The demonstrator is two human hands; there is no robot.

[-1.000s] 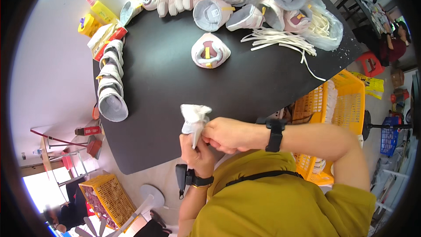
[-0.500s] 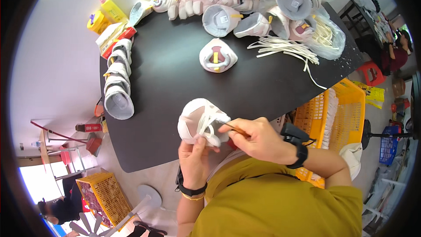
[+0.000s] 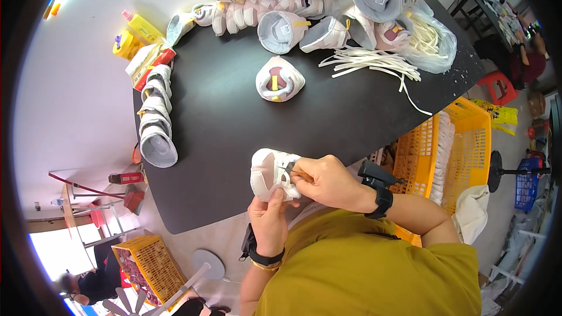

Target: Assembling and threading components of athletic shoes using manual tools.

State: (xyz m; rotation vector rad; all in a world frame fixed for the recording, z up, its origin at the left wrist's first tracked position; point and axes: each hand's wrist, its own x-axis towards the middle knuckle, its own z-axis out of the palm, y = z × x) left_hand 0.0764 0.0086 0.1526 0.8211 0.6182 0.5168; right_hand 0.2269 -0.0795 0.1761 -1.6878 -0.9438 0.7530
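Observation:
Over the near edge of the black table, my left hand [image 3: 268,222] grips a white and pale pink shoe upper [image 3: 263,171] by its lower side, thumb on top. White lace [image 3: 285,162] runs across its front opening. Closed around the brown handle of a thin-shafted hand tool [image 3: 301,174], my right hand [image 3: 335,182] meets the upper at the lacing. Fingers hide most of the handle, and the tool's tip cannot be made out. Another shoe upper [image 3: 291,87], with a yellow pull tab, lies on the table beyond my hands.
Loose white laces [image 3: 374,61] lie at the right on the black table [image 3: 216,123], before a heap of uppers [image 3: 278,32]. A row of nested uppers [image 3: 157,145] lines the left edge. Yellow crates [image 3: 468,158] stand right of the table, and a fan [image 3: 208,263] lower left.
Both hands and the held upper have shifted slightly, and the upper has turned. The tool's shaft shows less now, with my right hand closer to the lacing. The whole view has also shifted a little.

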